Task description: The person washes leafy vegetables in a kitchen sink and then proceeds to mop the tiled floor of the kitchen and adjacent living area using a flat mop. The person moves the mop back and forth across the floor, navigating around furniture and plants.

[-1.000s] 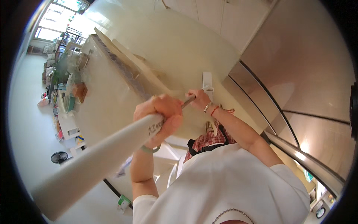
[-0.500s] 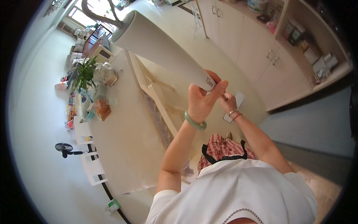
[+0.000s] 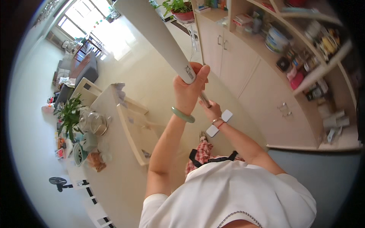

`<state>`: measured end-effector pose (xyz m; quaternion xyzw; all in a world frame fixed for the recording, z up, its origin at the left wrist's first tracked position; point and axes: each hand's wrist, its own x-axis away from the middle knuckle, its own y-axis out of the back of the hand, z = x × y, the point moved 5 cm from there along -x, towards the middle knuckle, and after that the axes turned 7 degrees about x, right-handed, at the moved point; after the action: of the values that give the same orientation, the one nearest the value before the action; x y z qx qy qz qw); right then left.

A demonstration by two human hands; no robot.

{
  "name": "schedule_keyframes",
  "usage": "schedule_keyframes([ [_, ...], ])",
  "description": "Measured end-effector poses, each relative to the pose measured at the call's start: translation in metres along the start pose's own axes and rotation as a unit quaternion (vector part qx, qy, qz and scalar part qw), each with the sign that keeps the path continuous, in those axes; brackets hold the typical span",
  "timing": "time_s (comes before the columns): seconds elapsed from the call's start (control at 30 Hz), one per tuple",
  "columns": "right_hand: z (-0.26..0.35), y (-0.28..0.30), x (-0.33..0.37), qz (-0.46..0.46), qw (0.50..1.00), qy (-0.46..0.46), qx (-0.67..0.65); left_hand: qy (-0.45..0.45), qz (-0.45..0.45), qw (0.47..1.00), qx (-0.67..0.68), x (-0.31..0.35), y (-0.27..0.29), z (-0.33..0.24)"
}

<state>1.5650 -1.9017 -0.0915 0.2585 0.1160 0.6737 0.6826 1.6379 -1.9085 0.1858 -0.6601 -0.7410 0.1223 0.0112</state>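
A long flat mop runs down from the top of the view, its thick white handle [image 3: 157, 36] nearest to me and tapering toward my hands. My left hand [image 3: 191, 85], with a green bangle on the wrist, is wrapped round the handle's narrow lower end. Farther down, my right hand [image 3: 211, 111] is closed round the thin metal pole [image 3: 204, 99]. On the floor, the mop's white flat head [image 3: 227, 115] shows on both sides of my right wrist, which hides its middle. The upper end of the handle is cut off by the frame.
A table [image 3: 108, 110] at left holds a potted plant [image 3: 70, 116], a glass jar [image 3: 93, 122] and bowls. A wooden chair [image 3: 131, 129] stands against it. Cabinets [image 3: 243, 72] with filled shelves line the right. A black fan [image 3: 59, 182] is at far left.
The view has turned, showing more cabinets and floor. Both hands and the mop have shifted left in the picture, still gripped. The loop on the handle's end has gone out of view.
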Motion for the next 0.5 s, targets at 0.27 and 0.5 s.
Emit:
schedule_keyframes([
  [0.27, 0.105, -0.061, -0.184, 0.0, 0.997, -0.051, -0.053, 0.02, -0.021, 1.0, 0.003, -0.206, 0.049, 0.043],
  [0.5, 0.176, -0.106, -0.335, 0.116, 0.988, 0.08, -0.065, -0.006, -0.046, 0.996, -0.07, -0.368, 0.086, 0.055],
])
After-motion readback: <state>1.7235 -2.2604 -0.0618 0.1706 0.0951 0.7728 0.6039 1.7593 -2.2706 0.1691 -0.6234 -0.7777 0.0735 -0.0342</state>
